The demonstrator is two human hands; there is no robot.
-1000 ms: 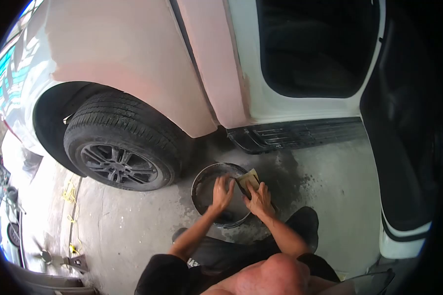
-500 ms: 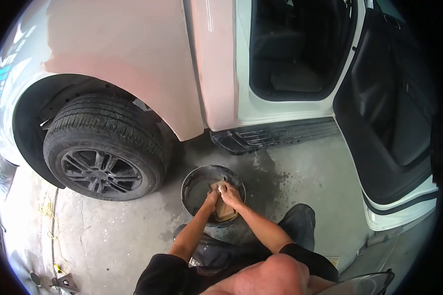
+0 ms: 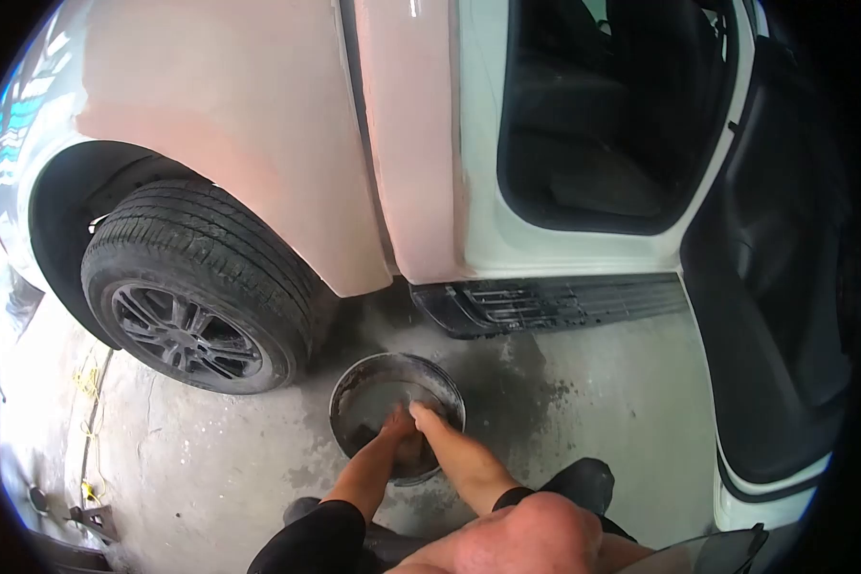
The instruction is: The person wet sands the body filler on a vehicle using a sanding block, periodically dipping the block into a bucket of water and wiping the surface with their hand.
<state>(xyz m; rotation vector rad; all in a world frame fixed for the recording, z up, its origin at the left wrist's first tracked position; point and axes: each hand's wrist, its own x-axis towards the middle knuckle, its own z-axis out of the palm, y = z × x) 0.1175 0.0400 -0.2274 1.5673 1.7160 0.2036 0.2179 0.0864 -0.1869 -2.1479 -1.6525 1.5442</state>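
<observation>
Wet concrete floor (image 3: 220, 459) lies beneath a pink-primed car (image 3: 239, 115), where a round bucket (image 3: 362, 386) stands close to the person, right of and nearer than the tyre (image 3: 201, 277). The person's left hand (image 3: 395, 429) and right hand (image 3: 427, 421) dip inside it together, and whether each grip is spread or pinching something cannot be told. Stiff, and likely slick and heavy with liquid, it seems best held by the rim.

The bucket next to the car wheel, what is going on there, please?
A person crouches beside a car with both hands down in a round bucket. The left hand and right hand meet inside it; whether they hold anything cannot be seen. The bucket stands on wet concrete floor, near the tyre and the side step. The car door is open.
</observation>
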